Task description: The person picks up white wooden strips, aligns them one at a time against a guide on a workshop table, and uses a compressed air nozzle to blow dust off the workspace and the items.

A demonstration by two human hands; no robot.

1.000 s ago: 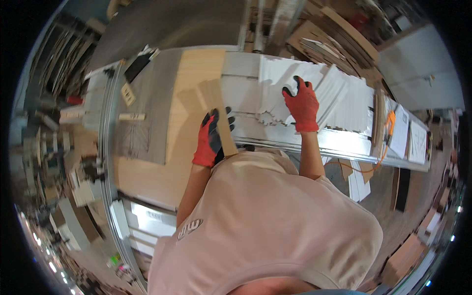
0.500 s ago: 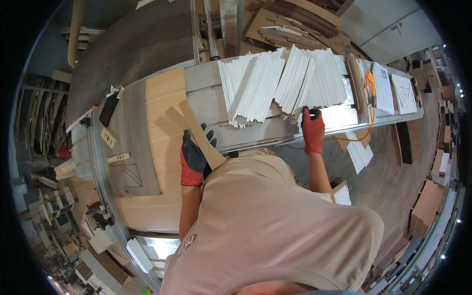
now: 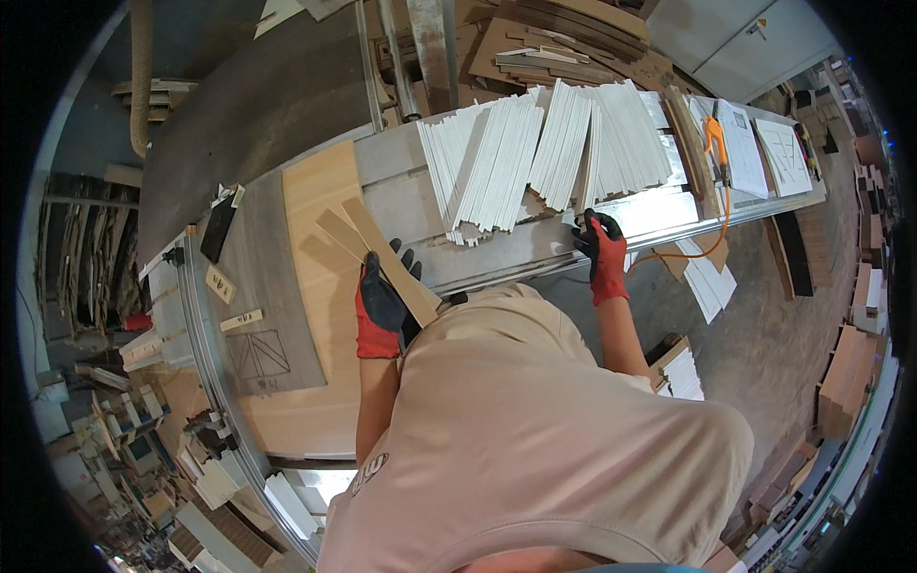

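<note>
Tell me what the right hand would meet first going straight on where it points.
Most likely the white strips on the table, whose near ends lie just ahead of the right hand; its height above the table is hard to tell.

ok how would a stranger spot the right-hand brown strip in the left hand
On the long workbench, find the pale wood-toned panel toward the left. By its right edge, the left hand, gloved in red and black, holds brown strips fanned out. The right-hand strip shows much further down, toward the beige clothing, than its left neighbour.
</note>
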